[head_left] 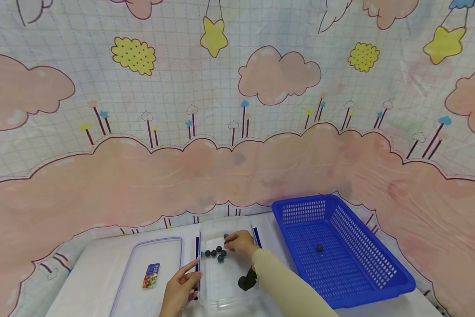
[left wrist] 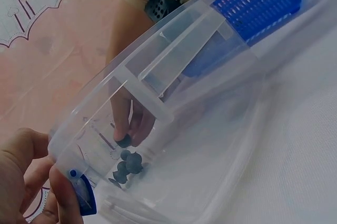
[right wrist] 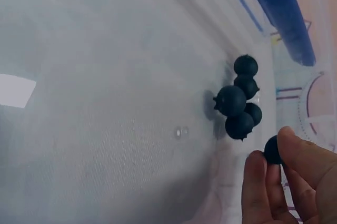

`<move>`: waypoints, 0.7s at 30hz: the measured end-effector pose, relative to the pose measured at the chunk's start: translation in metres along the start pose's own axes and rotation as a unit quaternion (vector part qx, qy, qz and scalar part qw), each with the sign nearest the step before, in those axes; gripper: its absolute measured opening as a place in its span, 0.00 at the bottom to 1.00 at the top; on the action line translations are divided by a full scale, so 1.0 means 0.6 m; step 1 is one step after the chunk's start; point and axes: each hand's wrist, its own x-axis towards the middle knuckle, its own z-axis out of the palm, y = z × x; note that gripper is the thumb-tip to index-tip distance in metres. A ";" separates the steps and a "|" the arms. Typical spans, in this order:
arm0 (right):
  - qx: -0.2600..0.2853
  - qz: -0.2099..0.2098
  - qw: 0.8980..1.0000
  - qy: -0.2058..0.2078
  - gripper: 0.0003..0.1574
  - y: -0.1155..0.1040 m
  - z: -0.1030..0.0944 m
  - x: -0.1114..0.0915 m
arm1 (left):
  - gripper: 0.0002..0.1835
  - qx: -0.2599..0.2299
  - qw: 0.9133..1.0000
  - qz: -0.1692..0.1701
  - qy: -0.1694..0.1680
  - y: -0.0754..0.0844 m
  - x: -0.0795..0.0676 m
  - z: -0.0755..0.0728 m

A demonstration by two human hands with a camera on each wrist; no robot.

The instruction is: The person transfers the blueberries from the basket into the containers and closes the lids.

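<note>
A clear plastic box [head_left: 229,286] with blue side latches stands in the middle of the table. My right hand [head_left: 241,243] reaches inside near its far end, pinching a blueberry [right wrist: 272,150] between thumb and fingers. Several dark blueberries [right wrist: 231,101] lie close together on the box floor beside that hand; in the left wrist view the cluster [left wrist: 131,163] shows through the wall. At the box's left edge, my left hand [head_left: 180,286] grips the rim next to a blue latch [left wrist: 84,195].
A blue perforated basket [head_left: 392,281] stands right of the box, with one blueberry [head_left: 319,248] inside. On the left lies a clear lid [head_left: 132,273] bearing a colourful label [head_left: 151,275]. A patterned cloth [head_left: 221,176] hangs behind the white table [head_left: 90,273].
</note>
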 end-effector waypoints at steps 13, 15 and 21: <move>-0.045 -0.010 0.999 0.021 0.11 0.004 0.000 -0.009 | 0.27 0.003 1.000 0.009 -0.009 0.002 -0.002 0.002; -0.048 -0.009 0.999 0.022 0.11 0.003 0.000 -0.011 | 0.27 0.003 1.000 0.010 -0.006 0.002 -0.002 0.002; -0.073 -0.013 0.997 0.030 0.11 0.005 0.001 -0.010 | 0.27 -0.002 1.000 0.009 -0.005 0.003 -0.002 0.001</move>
